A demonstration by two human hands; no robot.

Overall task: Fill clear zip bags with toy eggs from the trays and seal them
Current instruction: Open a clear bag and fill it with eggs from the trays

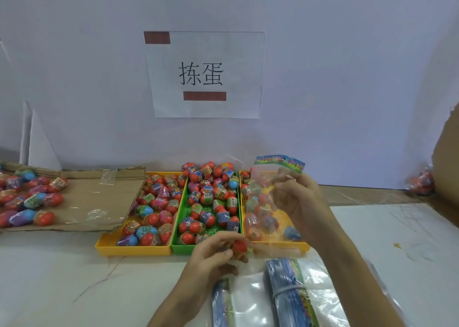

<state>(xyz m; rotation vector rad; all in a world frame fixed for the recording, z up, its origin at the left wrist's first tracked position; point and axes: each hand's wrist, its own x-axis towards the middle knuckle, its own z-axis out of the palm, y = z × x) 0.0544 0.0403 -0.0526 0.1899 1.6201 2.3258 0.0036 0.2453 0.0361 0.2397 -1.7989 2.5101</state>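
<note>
While bag (263, 210) aloft — egg (240, 246), left hand (211, 257)

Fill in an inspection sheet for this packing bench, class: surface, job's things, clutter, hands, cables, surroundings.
Surface: white table.
Job's things: left yellow tray, green tray and right yellow tray side by side, eggs in all; bundled empty bags at the near edge.
Clutter: cardboard sheet with loose eggs, left; filled bag, far right.
Hands: left hand grips a red egg; right hand holds up a clear zip bag over the right tray.
Cables: nothing seen.
Surroundings: white wall with a paper sign.
</note>
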